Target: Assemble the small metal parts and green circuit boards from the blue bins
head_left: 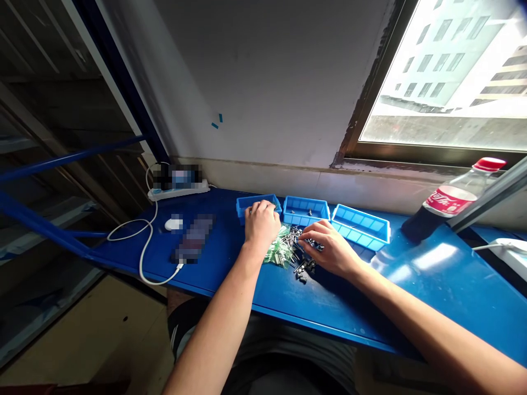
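A pile of small parts (pixel 293 253), green pieces and dark metal screws, lies on the blue table (pixel 411 296). Behind it stand three blue plastic bins: a left bin (pixel 244 202), a middle bin (pixel 307 207) and a right bin (pixel 362 224). My left hand (pixel 261 222) hovers over the left bin's front edge, fingers curled down; what it holds, if anything, is hidden. My right hand (pixel 327 248) rests on the pile, its fingers pinched among the dark screws.
A cola bottle (pixel 448 202) lies tilted at the right. A white power strip (pixel 178 191) with a cable (pixel 145 241), a small white object (pixel 173 224) and a blurred flat item (pixel 193 237) sit at the left. Blue shelving rails (pixel 49 225) stand further left.
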A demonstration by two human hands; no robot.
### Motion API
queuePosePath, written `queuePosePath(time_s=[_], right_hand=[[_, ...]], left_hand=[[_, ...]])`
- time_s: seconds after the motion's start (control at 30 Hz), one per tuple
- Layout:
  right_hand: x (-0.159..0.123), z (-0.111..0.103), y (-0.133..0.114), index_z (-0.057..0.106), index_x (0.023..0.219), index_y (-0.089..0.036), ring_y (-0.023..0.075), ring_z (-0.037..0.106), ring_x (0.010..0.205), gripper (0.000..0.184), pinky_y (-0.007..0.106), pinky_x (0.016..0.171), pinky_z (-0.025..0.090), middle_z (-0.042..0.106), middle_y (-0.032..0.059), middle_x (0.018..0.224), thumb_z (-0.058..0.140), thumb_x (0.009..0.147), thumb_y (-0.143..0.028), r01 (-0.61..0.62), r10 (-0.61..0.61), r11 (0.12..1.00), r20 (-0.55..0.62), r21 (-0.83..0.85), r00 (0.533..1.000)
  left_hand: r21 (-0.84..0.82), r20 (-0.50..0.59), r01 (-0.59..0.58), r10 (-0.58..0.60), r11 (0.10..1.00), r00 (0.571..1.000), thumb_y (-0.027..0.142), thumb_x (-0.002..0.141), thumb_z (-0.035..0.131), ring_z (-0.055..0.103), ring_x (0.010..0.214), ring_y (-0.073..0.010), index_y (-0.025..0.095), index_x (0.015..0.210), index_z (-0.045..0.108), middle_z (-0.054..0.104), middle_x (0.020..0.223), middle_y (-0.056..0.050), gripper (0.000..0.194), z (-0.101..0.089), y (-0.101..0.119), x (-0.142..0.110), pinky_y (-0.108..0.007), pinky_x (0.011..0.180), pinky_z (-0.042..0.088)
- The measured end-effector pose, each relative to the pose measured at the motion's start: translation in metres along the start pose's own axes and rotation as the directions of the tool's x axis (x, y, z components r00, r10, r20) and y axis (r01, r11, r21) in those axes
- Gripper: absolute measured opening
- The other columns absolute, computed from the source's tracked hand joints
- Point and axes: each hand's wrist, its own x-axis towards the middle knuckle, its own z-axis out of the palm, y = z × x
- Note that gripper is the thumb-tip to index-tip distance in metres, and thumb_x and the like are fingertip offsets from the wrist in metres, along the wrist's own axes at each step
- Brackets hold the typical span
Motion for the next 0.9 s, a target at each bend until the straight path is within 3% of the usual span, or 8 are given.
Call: queuePosePath(time_s=[0.2,0.4,0.53,0.67,0.9], right_hand=[[0.002,-0.003,-0.008,0.084,0.105,-0.033,0.0328,0.062,0.103,0.016,0.055,0.09,0.057,0.078,0.0092,0.106,0.069,0.101,-0.037,0.059,-0.06,0.998,0.093,0.011,0.994],[0.001,0.002,-0.001,0.083,0.099,-0.031,0.0309,0.063,0.097,0.017,0.054,0.09,0.058,0.078,0.0086,0.099,0.067,0.102,-0.032,0.05,-0.048,0.999,0.117,-0.011,0.992],[-0.001,0.005,0.008,0.083,0.103,-0.031,0.0321,0.064,0.102,0.014,0.054,0.091,0.059,0.08,0.0078,0.103,0.07,0.098,-0.026,0.026,-0.028,1.0,0.1,0.016,0.995],[-0.002,0.006,0.009,0.081,0.103,-0.03,0.0316,0.065,0.099,0.014,0.051,0.087,0.06,0.08,0.0066,0.096,0.071,0.096,-0.023,-0.044,0.043,0.999,0.071,0.011,0.997],[0.0,0.006,0.009,0.074,0.096,-0.028,0.026,0.069,0.082,0.009,0.043,0.077,0.058,0.077,0.0034,0.091,0.067,0.093,-0.024,-0.177,0.185,0.981,-0.118,0.075,0.976]], left_hand=[[0.073,-0.024,0.039,-0.037,0.997,0.999,0.036,0.103,0.059,0.067,0.103,-0.032,0.016,0.093,0.079,0.078,0.109,-0.015,0.029,0.003,0.001,-0.003,-0.05,0.097,0.048],[0.016,-0.086,0.027,-0.025,1.0,0.996,0.035,0.101,0.064,0.064,0.113,-0.0345,0.019,0.101,0.078,0.075,0.114,-0.015,0.022,0.0,0.004,-0.002,-0.054,0.104,0.046],[-0.149,-0.052,-0.144,0.138,0.978,0.989,0.029,0.104,0.058,0.061,0.122,-0.0325,0.018,0.114,0.076,0.073,0.123,-0.015,0.023,-0.003,0.012,0.001,-0.05,0.108,0.05],[-0.308,0.013,-0.306,0.326,0.901,0.945,0.022,0.104,0.055,0.063,0.12,-0.0277,0.02,0.116,0.076,0.073,0.12,-0.011,0.024,-0.005,0.02,0.003,-0.044,0.109,0.053],[-0.353,0.134,-0.361,0.428,0.863,0.894,0.023,0.105,0.055,0.069,0.107,-0.026,0.02,0.116,0.077,0.076,0.115,-0.01,0.024,-0.003,0.03,-0.003,-0.042,0.1,0.059]])
